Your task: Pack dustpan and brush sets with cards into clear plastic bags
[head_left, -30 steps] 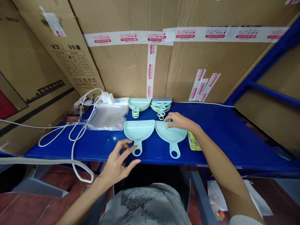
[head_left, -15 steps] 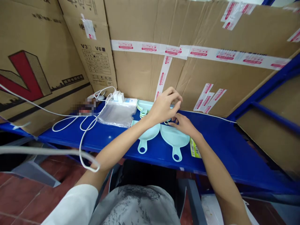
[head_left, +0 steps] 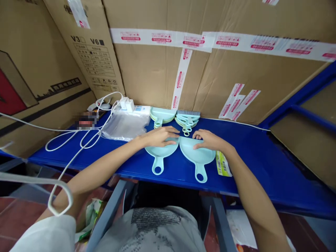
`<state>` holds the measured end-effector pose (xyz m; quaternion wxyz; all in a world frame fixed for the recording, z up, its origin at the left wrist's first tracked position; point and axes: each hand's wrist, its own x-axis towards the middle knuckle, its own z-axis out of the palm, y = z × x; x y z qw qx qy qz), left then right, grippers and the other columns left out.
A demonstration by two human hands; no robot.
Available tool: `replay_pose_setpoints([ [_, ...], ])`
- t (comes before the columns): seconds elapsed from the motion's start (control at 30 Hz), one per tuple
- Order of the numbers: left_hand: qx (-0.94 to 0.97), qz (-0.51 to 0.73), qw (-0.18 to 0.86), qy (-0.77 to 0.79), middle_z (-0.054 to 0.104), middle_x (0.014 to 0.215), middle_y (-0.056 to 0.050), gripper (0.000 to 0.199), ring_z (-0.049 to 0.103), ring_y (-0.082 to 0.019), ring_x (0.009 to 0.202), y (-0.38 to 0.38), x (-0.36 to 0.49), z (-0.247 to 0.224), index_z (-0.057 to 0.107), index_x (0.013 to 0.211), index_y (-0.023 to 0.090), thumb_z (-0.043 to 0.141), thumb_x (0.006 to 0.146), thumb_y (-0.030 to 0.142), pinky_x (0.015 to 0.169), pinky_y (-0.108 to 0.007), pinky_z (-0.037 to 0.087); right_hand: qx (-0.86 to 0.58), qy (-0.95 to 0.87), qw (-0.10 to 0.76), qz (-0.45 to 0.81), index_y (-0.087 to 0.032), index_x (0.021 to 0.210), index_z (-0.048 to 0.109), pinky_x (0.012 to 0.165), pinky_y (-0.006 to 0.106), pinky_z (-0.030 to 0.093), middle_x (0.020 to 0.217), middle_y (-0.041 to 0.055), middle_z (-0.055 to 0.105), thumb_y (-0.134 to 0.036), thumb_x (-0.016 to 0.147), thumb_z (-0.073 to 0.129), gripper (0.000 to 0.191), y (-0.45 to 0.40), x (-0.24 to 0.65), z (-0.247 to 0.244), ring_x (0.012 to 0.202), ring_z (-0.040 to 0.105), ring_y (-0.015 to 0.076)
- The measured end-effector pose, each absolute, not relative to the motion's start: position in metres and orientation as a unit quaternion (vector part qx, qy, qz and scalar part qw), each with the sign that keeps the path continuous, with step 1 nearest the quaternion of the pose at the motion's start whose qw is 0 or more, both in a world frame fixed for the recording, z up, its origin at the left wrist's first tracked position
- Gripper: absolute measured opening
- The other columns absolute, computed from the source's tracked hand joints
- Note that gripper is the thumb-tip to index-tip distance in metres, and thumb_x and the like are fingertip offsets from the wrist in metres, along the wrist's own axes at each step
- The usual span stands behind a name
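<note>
Two pale mint dustpans lie side by side on the blue table, handles towards me. My left hand (head_left: 165,135) reaches over the far edge of the left dustpan (head_left: 164,151), fingers stretched out and thumb apart. Over the far right part of the right dustpan (head_left: 194,154) is my right hand (head_left: 208,139), fingers loosely bent, thumb apart from them. Neither hand visibly holds anything; whether they touch the pans I cannot tell. Behind them stand a stack of dustpans (head_left: 162,114) and a pile of small brushes (head_left: 188,119) with grey bristles.
Clear plastic bags (head_left: 126,125) lie left of the stack, beside white plugs (head_left: 127,104) and looping white cables (head_left: 78,138). A yellow-green packet (head_left: 223,163) lies right of the right dustpan. Cardboard (head_left: 154,77) walls the back of the blue table (head_left: 252,157).
Both hands have come apart and lower: the left moved left and down from above the brushes to its dustpan, the right shifted slightly right. The brushes now show. The view has tilted downward.
</note>
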<state>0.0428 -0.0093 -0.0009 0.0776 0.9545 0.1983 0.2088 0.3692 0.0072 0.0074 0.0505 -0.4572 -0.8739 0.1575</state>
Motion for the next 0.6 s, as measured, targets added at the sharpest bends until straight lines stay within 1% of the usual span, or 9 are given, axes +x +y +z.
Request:
replay_pose_setpoints([
  [0.1,0.957,0.181,0.095,0.207,0.063,0.154,-0.016,0.04,0.056,-0.031,0.147,-0.008,0.042,-0.003,0.071,0.142,0.021,0.066,0.105,0.035,0.119,-0.05,0.05,-0.452,-0.874,0.058,0.166,-0.019,0.109,0.073,0.09,0.04,0.05,0.106,0.0108,0.07,-0.057,0.072,0.089,0.055,0.008,0.37,0.008,0.102,0.066,0.0303],
  [0.23,0.957,0.178,0.139,0.183,0.067,0.15,-0.015,0.043,0.06,-0.03,0.144,-0.005,0.041,-0.007,0.068,0.146,0.022,0.068,0.104,0.029,0.118,-0.047,0.051,-0.454,-0.873,0.06,0.168,-0.02,0.107,0.073,0.089,0.041,0.051,0.106,0.0107,0.07,-0.058,0.072,0.087,0.054,0.005,0.369,0.012,0.102,0.066,0.0308],
  [0.33,0.96,0.17,0.142,0.172,0.068,0.148,-0.016,0.046,0.061,-0.031,0.143,-0.004,0.04,-0.009,0.067,0.148,0.021,0.069,0.102,0.024,0.117,-0.048,0.052,-0.455,-0.872,0.062,0.17,-0.019,0.106,0.074,0.089,0.041,0.051,0.105,0.0112,0.07,-0.058,0.073,0.086,0.053,0.003,0.368,0.015,0.102,0.066,0.0311],
  [0.4,0.961,0.169,0.141,0.169,0.069,0.146,-0.016,0.047,0.062,-0.031,0.142,-0.004,0.04,-0.009,0.067,0.147,0.02,0.071,0.101,0.023,0.116,-0.048,0.053,-0.451,-0.873,0.072,0.17,-0.019,0.102,0.074,0.088,0.041,0.051,0.104,0.0111,0.071,-0.056,0.075,0.086,0.047,0.001,0.367,0.018,0.1,0.067,0.0304],
  [0.47,0.959,0.179,0.143,0.169,0.07,0.145,-0.016,0.046,0.064,-0.031,0.139,-0.004,0.039,-0.008,0.069,0.145,0.021,0.073,0.099,0.023,0.114,-0.048,0.055,-0.45,-0.871,0.102,0.166,-0.02,0.096,0.072,0.085,0.04,0.052,0.1,0.0103,0.073,-0.054,0.081,0.082,0.039,0.0,0.365,0.02,0.094,0.068,0.0283],
  [0.53,0.956,0.19,0.145,0.17,0.072,0.143,-0.015,0.045,0.066,-0.031,0.136,-0.004,0.038,-0.008,0.071,0.143,0.022,0.075,0.098,0.024,0.111,-0.046,0.057,-0.46,-0.859,0.164,0.15,-0.02,0.092,0.07,0.08,0.037,0.051,0.095,0.009,0.074,-0.052,0.089,0.075,0.032,-0.001,0.363,0.022,0.087,0.068,0.0254],
  [0.6,0.955,0.192,0.143,0.173,0.072,0.142,-0.015,0.044,0.067,-0.03,0.135,-0.004,0.038,-0.008,0.072,0.142,0.023,0.075,0.098,0.025,0.109,-0.044,0.058,-0.473,-0.839,0.236,0.128,-0.02,0.097,0.068,0.076,0.036,0.051,0.094,0.0078,0.074,-0.049,0.094,0.07,0.029,-0.002,0.359,0.023,0.082,0.067,0.0229],
])
